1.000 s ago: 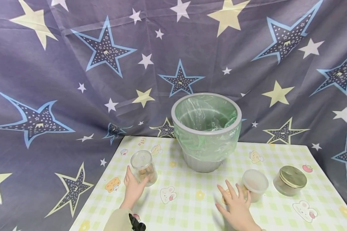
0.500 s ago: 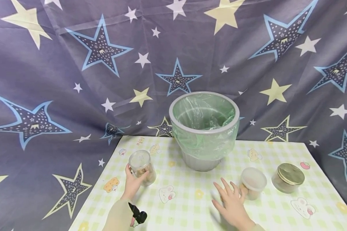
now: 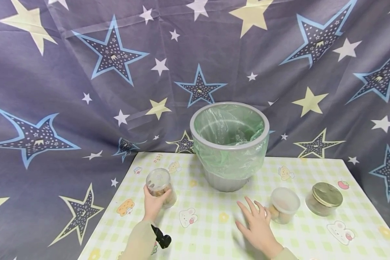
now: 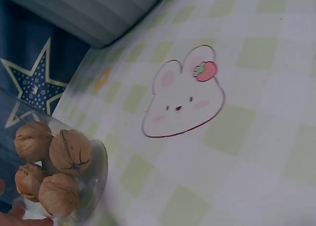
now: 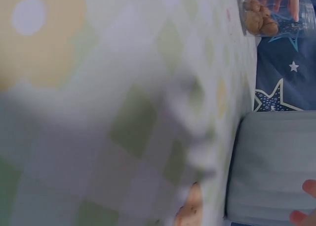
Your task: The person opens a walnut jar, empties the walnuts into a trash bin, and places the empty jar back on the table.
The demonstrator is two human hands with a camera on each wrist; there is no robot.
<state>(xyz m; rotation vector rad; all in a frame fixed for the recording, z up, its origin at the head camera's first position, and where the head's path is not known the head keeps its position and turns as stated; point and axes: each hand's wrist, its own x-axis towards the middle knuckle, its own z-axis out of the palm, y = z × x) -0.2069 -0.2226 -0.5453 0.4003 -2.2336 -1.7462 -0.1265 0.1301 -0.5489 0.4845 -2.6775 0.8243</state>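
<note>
A clear, upright jar (image 3: 161,180) with a see-through lid stands toward the left of the table. My left hand (image 3: 153,205) grips it from the near side, the thumb across its front; the fingers on the far side show only through the plastic. In the left wrist view several walnuts (image 4: 70,152) lie at the bottom of the jar. My right hand (image 3: 256,224) hovers palm down with fingers spread and holds nothing. Just right of its fingers is a low tub (image 3: 285,201) with a frosted lid and brownish contents.
A grey bin (image 3: 226,183) lined with a green plastic bag (image 3: 237,164) stands at the back middle. At the right is a squat jar with a gold lid (image 3: 327,195). A star-patterned cloth (image 3: 84,155) hangs behind the checked table cover (image 3: 208,231).
My left hand has gone from lying beside the walnut jar to gripping it. My right hand has drifted slightly left, away from the frosted-lid tub.
</note>
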